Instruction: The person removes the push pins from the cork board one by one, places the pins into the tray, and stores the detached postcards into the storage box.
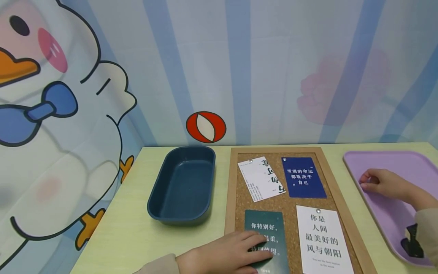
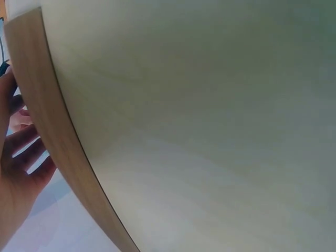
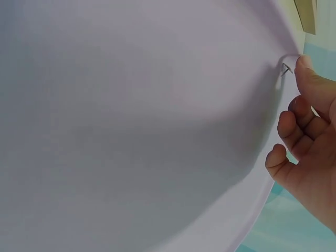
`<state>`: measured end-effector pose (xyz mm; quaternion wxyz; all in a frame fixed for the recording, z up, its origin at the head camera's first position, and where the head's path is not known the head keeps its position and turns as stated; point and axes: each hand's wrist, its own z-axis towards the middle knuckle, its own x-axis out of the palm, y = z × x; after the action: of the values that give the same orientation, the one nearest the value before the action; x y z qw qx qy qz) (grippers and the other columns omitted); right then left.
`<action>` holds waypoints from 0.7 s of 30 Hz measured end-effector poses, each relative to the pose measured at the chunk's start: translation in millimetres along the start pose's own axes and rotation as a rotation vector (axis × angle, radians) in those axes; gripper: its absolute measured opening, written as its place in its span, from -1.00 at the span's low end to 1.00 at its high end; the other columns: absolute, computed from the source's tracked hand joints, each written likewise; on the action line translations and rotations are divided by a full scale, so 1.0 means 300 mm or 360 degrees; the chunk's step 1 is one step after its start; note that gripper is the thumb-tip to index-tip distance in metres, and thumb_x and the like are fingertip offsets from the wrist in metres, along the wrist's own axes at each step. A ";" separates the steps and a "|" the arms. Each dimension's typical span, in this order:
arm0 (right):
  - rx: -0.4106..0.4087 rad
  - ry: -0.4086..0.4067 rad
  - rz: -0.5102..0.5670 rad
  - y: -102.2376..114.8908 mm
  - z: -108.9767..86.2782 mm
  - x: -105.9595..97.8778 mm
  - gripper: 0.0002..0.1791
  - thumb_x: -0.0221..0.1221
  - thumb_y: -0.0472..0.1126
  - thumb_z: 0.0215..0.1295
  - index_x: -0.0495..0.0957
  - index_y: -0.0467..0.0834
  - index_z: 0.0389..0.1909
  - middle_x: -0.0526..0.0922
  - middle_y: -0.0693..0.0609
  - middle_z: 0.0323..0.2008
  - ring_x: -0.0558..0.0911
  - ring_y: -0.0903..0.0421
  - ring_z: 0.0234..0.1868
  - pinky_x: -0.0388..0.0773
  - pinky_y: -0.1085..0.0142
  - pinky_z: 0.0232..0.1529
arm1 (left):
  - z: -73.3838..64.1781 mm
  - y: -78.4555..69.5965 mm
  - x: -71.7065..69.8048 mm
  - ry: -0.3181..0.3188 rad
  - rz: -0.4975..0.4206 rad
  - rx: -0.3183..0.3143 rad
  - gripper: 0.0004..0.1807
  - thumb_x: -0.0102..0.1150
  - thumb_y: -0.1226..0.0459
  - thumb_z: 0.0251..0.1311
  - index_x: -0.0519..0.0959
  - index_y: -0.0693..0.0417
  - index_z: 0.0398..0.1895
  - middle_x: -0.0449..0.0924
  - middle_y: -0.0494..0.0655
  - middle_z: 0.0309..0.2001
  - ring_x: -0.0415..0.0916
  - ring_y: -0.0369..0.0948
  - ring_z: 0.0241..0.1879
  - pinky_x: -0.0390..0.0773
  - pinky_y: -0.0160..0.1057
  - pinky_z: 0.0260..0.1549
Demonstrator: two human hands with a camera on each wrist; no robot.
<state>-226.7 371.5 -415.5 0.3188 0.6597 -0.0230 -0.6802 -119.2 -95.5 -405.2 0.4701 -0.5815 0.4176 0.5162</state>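
My left hand rests with spread fingers on a dark green card on the cork board. In the left wrist view, the fingers reach past the board's wooden edge. My right hand is at the left side of the purple tray, fingers curled, thumb and forefinger close together. In the right wrist view, a small metal thumbtack shows right by the thumb tip; I cannot tell whether it is pinched.
Pinned to the board are a white card, a blue card and a larger white card. A dark blue bin stands left of the board. A patterned cloth hangs behind the table.
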 end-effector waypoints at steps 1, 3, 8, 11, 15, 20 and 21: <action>0.0006 -0.0004 -0.0002 0.002 -0.001 -0.001 -0.92 0.23 -0.41 0.11 0.51 -0.26 -0.41 0.41 0.21 -0.56 0.29 0.40 -0.53 0.29 0.39 -0.49 | 0.000 0.000 0.001 0.0003 0.0001 -0.0001 -0.49 -0.21 0.04 0.42 0.19 -0.03 0.38 0.19 0.00 0.30 0.17 -0.21 0.26 0.22 -0.37 0.17; 0.0014 -0.0008 0.0006 0.007 -0.002 -0.005 -0.93 0.22 -0.41 0.13 0.51 -0.26 -0.40 0.41 0.20 -0.56 0.29 0.40 -0.54 0.28 0.39 -0.50 | 0.000 0.000 0.001 0.0007 0.0025 -0.0003 -0.49 -0.22 0.04 0.42 0.19 -0.04 0.38 0.19 -0.01 0.30 0.16 -0.21 0.26 0.22 -0.37 0.17; 0.0079 0.0020 0.0106 0.033 -0.003 -0.016 -0.96 0.15 -0.42 0.21 0.48 -0.33 -0.39 0.43 0.13 -0.56 0.30 0.37 -0.55 0.28 0.38 -0.52 | -0.001 -0.005 0.002 0.0002 0.0083 -0.0011 -0.50 -0.23 0.02 0.42 0.21 -0.07 0.37 0.20 -0.03 0.30 0.16 -0.21 0.26 0.23 -0.34 0.17; 0.0169 0.0066 0.0143 0.053 0.001 -0.021 -0.93 0.11 -0.39 0.26 0.46 -0.34 -0.36 0.46 0.07 -0.52 0.33 0.34 -0.53 0.32 0.39 -0.49 | -0.002 -0.008 0.001 -0.0009 0.0104 -0.0017 -0.50 -0.23 0.02 0.42 0.22 -0.08 0.36 0.20 -0.04 0.29 0.16 -0.21 0.26 0.24 -0.31 0.16; 0.0201 0.0076 0.0198 0.078 0.004 -0.023 -0.93 0.11 -0.36 0.27 0.46 -0.32 -0.31 0.46 0.06 -0.51 0.34 0.32 -0.51 0.34 0.39 -0.48 | -0.003 -0.006 -0.002 -0.0016 0.0104 -0.0031 -0.49 -0.24 0.01 0.42 0.20 -0.08 0.37 0.21 -0.05 0.30 0.15 -0.21 0.28 0.24 -0.29 0.17; 0.0085 0.0030 0.0304 0.098 0.004 -0.016 -0.93 0.14 -0.37 0.24 0.46 -0.31 -0.33 0.43 0.09 -0.50 0.34 0.32 -0.49 0.34 0.41 -0.49 | -0.010 0.003 -0.007 -0.0015 0.0111 -0.0072 -0.46 -0.24 -0.03 0.41 0.16 -0.10 0.39 0.20 -0.08 0.31 0.13 -0.23 0.30 0.22 -0.26 0.19; 0.0071 0.0028 0.0324 0.105 0.003 -0.015 -0.93 0.14 -0.37 0.24 0.45 -0.30 -0.33 0.43 0.10 -0.50 0.34 0.32 -0.48 0.34 0.41 -0.49 | -0.011 0.004 -0.010 -0.0013 0.0109 -0.0086 -0.46 -0.24 -0.04 0.41 0.16 -0.11 0.39 0.19 -0.09 0.32 0.12 -0.23 0.30 0.22 -0.25 0.19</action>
<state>-215.2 348.3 -397.2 0.3717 0.6667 -0.1023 -0.6378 -120.2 -99.0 -402.4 0.4379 -0.5774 0.4211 0.5454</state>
